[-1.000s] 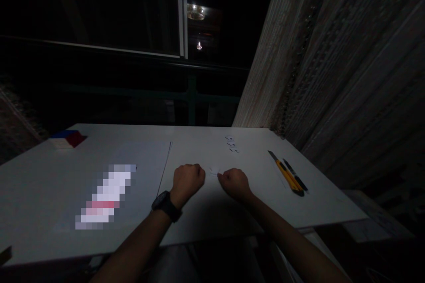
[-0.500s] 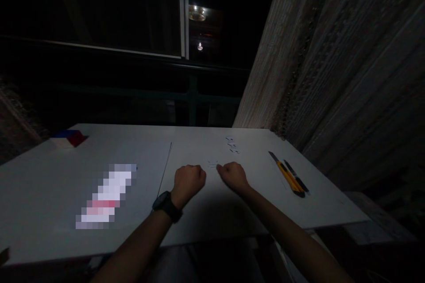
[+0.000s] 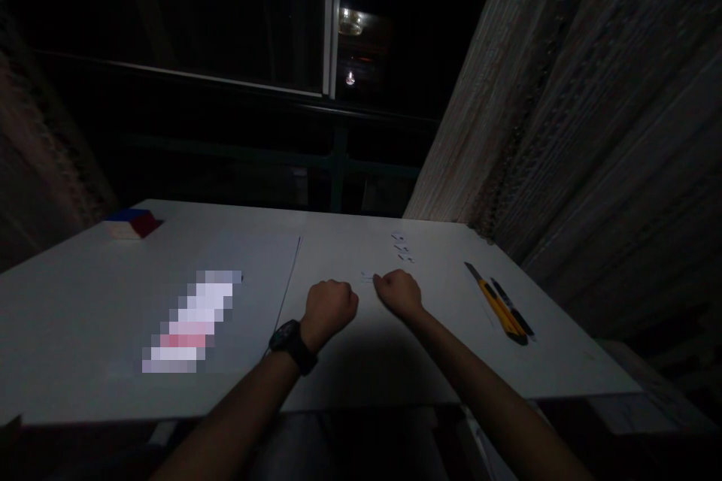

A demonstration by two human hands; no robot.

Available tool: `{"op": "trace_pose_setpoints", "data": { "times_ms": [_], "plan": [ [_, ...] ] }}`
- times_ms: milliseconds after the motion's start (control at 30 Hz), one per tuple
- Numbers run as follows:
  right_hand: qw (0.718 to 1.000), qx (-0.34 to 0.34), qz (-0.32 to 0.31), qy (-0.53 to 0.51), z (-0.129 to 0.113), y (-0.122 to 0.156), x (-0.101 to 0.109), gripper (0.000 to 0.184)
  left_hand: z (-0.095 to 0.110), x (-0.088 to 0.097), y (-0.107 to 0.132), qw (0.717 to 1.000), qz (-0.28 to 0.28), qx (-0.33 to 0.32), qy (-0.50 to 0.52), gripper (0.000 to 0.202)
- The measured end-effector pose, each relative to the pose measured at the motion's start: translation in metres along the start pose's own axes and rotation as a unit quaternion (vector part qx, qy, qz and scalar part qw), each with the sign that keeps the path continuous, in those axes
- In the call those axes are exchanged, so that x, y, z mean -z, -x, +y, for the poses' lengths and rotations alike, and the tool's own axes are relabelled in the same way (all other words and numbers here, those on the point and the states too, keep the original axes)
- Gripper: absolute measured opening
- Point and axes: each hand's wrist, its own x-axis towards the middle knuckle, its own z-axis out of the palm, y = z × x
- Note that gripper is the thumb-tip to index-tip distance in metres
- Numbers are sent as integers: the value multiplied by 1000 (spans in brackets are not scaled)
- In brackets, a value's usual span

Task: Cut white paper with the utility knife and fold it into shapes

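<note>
My left hand [image 3: 330, 308] rests on the white table [image 3: 84, 301] as a closed fist, a dark watch [image 3: 292, 346] on its wrist. My right hand [image 3: 398, 291] lies beside it with fingers curled, its fingertips at a tiny white paper piece [image 3: 367, 276]. Whether the fingers pinch that piece is too dark to tell. Several more small paper bits [image 3: 401, 247] lie just beyond the right hand. A large white sheet [image 3: 253, 270] lies left of my left hand.
A yellow utility knife [image 3: 495, 302] and a dark pen [image 3: 512, 307] lie on the right side of the table. A red and blue block [image 3: 134, 223] sits at the far left corner. A curtain [image 3: 592, 113] hangs at the right, a dark window [image 3: 226, 15] behind.
My right hand slid forward a little with the small paper piece at its fingertips. The left fist stayed put. The head view shifted slightly.
</note>
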Motion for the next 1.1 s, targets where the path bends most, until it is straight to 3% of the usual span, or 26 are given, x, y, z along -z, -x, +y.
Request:
{"op": "trace_pose_setpoints", "data": {
  "times_ms": [433, 567, 667, 800, 933, 1100],
  "plan": [
    [999, 28, 4, 15, 1, 9, -1, 45, 1, 3, 1, 1000, 4, -1, 4, 41],
    [999, 25, 41, -10, -15, -6, -1, 41, 0, 3, 1, 1000, -3, -13, 4, 41],
    [996, 33, 79, 8, -35, -22, -4, 54, -2, 0, 0, 1000, 5, -20, -3, 40],
    [997, 36, 56, 46, -50, -37, -10, 52, -4, -3, -2, 999, 14, -32, -9, 40],
    [995, 65, 50, 59, -45, -38, -12, 42, -3, -2, -3, 999, 11, -43, -4, 39],
    [986, 149, 17, 69, -26, -52, -5, 34, 1, 1, -2, 999, -15, -40, 3, 38]
  ]
}}
